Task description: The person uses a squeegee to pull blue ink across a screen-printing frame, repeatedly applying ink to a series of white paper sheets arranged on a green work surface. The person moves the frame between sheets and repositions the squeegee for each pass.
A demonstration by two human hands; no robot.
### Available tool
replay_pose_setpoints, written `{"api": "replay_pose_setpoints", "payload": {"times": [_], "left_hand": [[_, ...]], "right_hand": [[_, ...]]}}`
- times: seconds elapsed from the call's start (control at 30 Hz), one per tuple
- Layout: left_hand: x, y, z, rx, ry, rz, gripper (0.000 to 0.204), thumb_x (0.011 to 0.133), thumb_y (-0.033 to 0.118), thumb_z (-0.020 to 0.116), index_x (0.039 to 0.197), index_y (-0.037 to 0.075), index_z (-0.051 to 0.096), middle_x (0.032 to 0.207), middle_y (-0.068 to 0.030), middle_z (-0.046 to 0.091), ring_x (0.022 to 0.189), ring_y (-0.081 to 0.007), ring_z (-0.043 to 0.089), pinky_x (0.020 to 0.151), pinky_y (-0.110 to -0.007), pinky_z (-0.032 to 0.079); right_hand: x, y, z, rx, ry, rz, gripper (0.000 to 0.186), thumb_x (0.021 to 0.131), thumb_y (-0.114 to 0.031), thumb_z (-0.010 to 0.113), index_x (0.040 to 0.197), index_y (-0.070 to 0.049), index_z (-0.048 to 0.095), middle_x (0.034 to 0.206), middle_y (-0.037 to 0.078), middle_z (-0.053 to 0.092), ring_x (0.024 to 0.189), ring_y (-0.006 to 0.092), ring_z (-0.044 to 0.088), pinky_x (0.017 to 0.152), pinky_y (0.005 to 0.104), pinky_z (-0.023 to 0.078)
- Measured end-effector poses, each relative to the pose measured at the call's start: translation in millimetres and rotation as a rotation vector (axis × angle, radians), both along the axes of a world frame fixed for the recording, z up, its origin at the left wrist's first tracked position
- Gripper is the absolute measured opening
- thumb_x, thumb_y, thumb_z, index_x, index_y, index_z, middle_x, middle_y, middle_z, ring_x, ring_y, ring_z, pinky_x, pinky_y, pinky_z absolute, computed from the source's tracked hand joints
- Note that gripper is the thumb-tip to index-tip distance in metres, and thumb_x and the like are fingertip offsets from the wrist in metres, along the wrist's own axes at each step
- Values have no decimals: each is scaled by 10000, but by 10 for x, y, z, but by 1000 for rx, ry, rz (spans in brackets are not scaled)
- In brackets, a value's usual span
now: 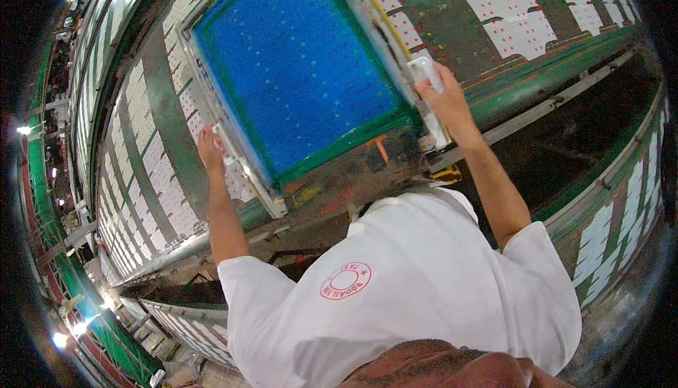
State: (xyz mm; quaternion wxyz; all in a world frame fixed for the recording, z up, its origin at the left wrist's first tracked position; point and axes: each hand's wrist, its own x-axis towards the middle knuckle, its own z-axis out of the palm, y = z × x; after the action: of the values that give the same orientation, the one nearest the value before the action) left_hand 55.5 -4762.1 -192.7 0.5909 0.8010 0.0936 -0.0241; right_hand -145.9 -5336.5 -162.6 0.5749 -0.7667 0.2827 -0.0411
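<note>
Between my hands is a screen-printing frame (214, 95), its blue mesh (296, 63) bordered in green and specked with pale dots. My left hand (210, 149) is closed around a pale handle (224, 136) on the frame's left side. On the right side, my right hand (449, 100) grips a white handle (424, 70), thumb and fingers wrapped round it. The frame lies tilted across a long green printing table, over rows of white cut pieces with red dots (519, 32). What lies directly beneath the mesh is hidden.
More rows of white dotted pieces (145, 158) run along the green table to the left. A metal rail (551, 98) follows the table's near edge. Behind me stands another table with white pieces (600, 247). Bright lamps (70, 331) shine at the far left.
</note>
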Motion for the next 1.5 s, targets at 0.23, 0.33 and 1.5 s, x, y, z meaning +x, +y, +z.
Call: {"api": "replay_pose_setpoints", "payload": {"times": [0.23, 0.33, 1.5], "left_hand": [[-162, -1398, -68, -107, 2, 13, 299, 1064, 346, 588, 1171, 69, 626, 707, 30, 494, 455, -47, 415, 377, -225, 313], [-254, -1676, -74, -121, -14, 5, 303, 1064, 334, 591, 1188, 59, 620, 708, 27, 498, 450, -45, 414, 373, -231, 313], [-249, -1856, -504, 484, -86, 45, 570, 917, 588, 666, 1218, 104, 680, 1162, -208, 727, 1101, -392, 689, 969, -455, 507]], "right_hand": [[-128, -1256, -134, 113, -18, -72, 599, 878, -223, 802, 1385, -2, 571, 1078, 65, 684, 962, 145, 639, 871, 310, 518], [-149, -1534, -148, 112, 21, -65, 597, 875, -220, 802, 1384, -5, 574, 1074, 71, 686, 963, 155, 644, 874, 319, 522], [-776, -55, 96, -863, -169, 1214, 623, 775, -24, 726, 1380, -45, 578, 1347, 160, 606, 1254, 349, 598, 1048, 449, 510]]}}
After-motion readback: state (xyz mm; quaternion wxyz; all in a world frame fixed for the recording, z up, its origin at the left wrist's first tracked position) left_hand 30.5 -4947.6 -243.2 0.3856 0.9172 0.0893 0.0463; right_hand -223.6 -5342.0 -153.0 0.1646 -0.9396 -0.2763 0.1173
